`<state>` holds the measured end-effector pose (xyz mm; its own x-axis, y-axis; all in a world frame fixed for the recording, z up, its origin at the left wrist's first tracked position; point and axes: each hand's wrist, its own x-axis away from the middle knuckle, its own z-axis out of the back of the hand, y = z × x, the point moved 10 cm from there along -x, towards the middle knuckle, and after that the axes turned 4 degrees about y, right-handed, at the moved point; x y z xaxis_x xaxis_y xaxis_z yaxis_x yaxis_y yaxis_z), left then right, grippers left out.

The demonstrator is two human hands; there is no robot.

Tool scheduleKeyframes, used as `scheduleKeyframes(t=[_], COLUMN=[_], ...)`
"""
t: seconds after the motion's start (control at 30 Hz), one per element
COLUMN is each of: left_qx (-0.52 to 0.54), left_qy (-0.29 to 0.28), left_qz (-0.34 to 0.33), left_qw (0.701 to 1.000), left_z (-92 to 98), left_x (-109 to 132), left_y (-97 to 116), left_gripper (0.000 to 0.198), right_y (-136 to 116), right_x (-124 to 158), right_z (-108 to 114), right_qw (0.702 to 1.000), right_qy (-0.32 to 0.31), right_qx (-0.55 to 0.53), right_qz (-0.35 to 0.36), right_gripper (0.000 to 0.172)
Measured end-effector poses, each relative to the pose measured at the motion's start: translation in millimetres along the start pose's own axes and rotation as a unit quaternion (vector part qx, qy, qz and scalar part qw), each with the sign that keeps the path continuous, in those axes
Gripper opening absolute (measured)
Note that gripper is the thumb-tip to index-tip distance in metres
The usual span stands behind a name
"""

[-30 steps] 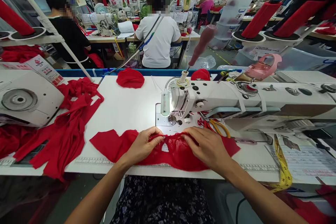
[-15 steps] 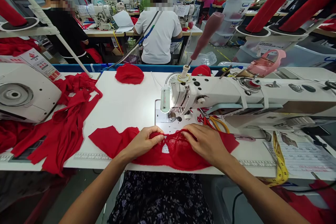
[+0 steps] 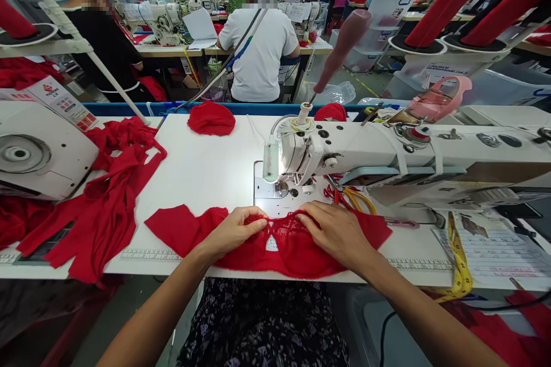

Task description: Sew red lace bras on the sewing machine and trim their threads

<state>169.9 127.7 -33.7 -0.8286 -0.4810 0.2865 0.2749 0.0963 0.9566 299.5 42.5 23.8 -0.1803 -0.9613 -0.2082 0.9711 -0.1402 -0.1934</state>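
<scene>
Both hands are pinching the red lace [image 3: 288, 246] at lower centre of frame: left hand [image 3: 235, 232] gripping its left part, right hand [image 3: 338, 232] its right, lying flat on the desk [image 3: 206, 172] below the machine [image 3: 344, 152].

Red lace garment [image 3: 284, 252] flat on table

A white table [image 3: 206, 172] bears a sewing machine [image 3: 387, 152]. On it lie red cloth [image 3: 112, 195], lace [image 3: 288, 248], scissors [image 3: 359, 199] and a tape [image 3: 461, 266].
</scene>
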Motion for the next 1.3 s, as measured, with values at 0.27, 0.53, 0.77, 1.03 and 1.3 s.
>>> scheduleKeyframes(t=[0.27,0.53,0.77,1.03,1.3], left_qx=[-0.189,-0.293,-0.171,-0.157,-0.144], left_qy=[0.08,0.427,0.346,0.363,0.349], left_qz=[-0.13,-0.464,-0.358,-0.264,-0.232], left_qw=[0.97,0.719,0.85,0.88,0.896], left_z=[12.9,51.9,78.6,90.3,81.0], left_x=[2,75,78,82,75], left_y=[26,113,55,29,24], left_gripper=[0.016,0.016,0.018,0.016,0.019], right_y=[7,-147,-123,-130,-116], right_x=[2,35,-14,-46,-37], right_z=[4,62,42,18,4], right_qw=[1.0,0.907,0.909,0.922,0.94], right_qy=[-0.021,-0.109,0.048,0.062,0.035], right_qx=[-0.003,-0.295,-0.371,-0.347,-0.321], right_qz=[-0.01,0.279,0.183,0.162,0.11], right_gripper=[0.024,0.036,0.028,0.01,0.006])
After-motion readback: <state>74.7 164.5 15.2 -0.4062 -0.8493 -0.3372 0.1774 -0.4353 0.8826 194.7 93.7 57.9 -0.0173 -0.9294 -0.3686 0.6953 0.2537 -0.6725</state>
